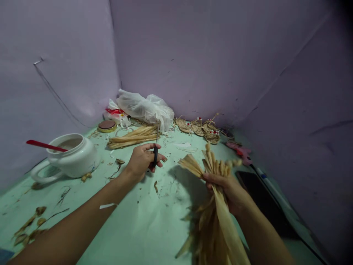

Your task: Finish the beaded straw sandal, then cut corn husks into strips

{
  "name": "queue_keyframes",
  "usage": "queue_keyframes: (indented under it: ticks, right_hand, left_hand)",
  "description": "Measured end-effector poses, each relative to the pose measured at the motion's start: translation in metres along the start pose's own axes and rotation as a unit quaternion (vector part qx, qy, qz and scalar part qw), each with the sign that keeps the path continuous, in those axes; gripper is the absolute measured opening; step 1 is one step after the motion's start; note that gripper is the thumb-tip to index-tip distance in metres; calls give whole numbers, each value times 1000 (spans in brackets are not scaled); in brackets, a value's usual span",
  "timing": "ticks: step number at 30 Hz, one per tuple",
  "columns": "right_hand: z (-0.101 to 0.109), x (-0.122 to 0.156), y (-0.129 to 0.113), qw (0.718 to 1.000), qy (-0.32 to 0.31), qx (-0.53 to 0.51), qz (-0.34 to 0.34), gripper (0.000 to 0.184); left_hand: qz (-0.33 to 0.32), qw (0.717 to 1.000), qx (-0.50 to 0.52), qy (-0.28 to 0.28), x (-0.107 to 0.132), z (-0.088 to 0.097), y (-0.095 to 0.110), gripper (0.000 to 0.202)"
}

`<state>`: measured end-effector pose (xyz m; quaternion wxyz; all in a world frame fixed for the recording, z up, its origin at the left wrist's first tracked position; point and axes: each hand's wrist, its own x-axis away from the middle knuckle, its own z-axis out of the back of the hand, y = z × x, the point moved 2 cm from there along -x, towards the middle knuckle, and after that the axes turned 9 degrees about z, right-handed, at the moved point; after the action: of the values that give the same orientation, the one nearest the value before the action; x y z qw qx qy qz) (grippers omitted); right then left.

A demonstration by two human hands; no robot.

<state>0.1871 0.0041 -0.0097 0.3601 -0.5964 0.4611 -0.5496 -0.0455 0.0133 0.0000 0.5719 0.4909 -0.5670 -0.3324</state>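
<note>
Dried-leaf bundle (220,213), clasped in my right hand (230,191): long axis running toward me, short ends fanned beyond the grip. My left hand (142,159), grasping black-handled scissors (155,156), lies left of it, apart, blades pointing away.

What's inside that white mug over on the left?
Inside the white mug is something greyish-brown, perhaps liquid, with a red stick leaning in over the rim. The mug's front wall hides the bottom and any lower part of the stick.
</note>
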Motion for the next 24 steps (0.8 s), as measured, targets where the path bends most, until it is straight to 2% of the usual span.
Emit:
queue_keyframes:
  ticks: [1,3,5,8,10,13,16,20,24]
  right_hand:
    - [-1,1,2,999,-14,8,-29,27]
    - [-3,3,5,998,-49,10,-41,25]
    - [-5,4,5,998,-54,19,-18,25]
    - [-7,4,6,998,-24,39,31,26]
    - [-10,6,8,997,-21,24,65,25]
    - [-17,10,13,995,-45,-1,88,24]
    - [-25,14,20,993,-77,-13,91,23]
    - [-36,20,26,988,-130,-56,60,27]
    - [-42,25,25,981,-175,-80,31,34]
  left_hand:
    - [-1,1000,-8,0,2,-2,1,42]
    - [-13,1000,-27,4,6,-4,2,42]
    - [-26,998,-49,14,7,-4,3,41]
    - [-24,996,-85,32,8,-5,1,40]
    - [-1,996,-88,11,10,-8,-2,39]
    - [35,998,-27,-50,16,-20,-12,41]
    - [39,995,41,-79,23,-33,-24,45]
    - [14,995,76,-65,28,-42,-34,45]
    - [16,994,90,-53,29,-40,-31,46]
